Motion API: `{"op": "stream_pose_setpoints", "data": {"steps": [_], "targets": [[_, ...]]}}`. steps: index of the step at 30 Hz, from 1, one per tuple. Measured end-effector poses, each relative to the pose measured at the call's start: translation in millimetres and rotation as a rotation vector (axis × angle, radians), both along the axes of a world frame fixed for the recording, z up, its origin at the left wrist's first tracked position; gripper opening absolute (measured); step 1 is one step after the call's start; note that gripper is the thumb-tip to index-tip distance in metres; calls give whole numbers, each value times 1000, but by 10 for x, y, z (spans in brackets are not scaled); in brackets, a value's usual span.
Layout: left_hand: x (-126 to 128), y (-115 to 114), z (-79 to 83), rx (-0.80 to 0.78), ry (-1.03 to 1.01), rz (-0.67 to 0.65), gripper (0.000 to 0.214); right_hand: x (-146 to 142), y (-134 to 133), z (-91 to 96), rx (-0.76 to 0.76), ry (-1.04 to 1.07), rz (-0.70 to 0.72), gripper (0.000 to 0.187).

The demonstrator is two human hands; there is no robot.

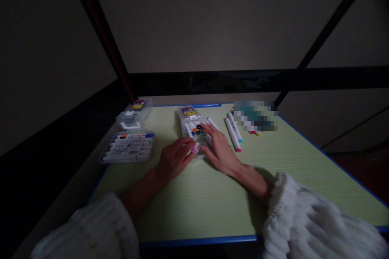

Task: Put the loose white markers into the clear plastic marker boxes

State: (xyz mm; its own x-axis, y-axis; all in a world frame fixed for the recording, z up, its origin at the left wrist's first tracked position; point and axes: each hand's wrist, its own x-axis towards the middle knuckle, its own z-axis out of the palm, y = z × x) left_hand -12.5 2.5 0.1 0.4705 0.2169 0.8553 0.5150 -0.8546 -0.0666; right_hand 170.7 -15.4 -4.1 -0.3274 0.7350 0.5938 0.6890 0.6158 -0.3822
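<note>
A clear plastic marker case (pixel 187 112) lies open in the middle of the table, its opening toward me. Inside it are several white markers (pixel 194 126) with orange, black, teal and blue ends. My left hand (pixel 176 156) pinches a marker with a pink end (pixel 195 150) just in front of the case, over its transparent lid. On the right side of the case, my right hand (pixel 221 149) has its fingers apart, the fingertips by the black-ended marker and the thumb close to the pink end. Both hands partly hide the lid.
Loose white markers (pixel 233 134) with pink and blue ends lie right of the case. Beyond them is a blurred-out patch (pixel 255 116) with red and yellow marker ends below it. Two more clear cases (pixel 129 147) sit at left. The table (pixel 197 206) has a blue edge.
</note>
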Motion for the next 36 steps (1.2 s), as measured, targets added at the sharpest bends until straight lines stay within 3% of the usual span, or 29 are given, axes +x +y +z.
{"op": "stream_pose_setpoints", "data": {"steps": [17,27,36], "targets": [[4,5,7,-2,7,5,14,-5,-11,0,14,-1,32,39],[-5,11,-4,-21,13,14,12,-2,-74,85,115,-96,267,25],[-10,20,0,-24,16,12,13,-2,-78,94,70,-121,290,25]]}}
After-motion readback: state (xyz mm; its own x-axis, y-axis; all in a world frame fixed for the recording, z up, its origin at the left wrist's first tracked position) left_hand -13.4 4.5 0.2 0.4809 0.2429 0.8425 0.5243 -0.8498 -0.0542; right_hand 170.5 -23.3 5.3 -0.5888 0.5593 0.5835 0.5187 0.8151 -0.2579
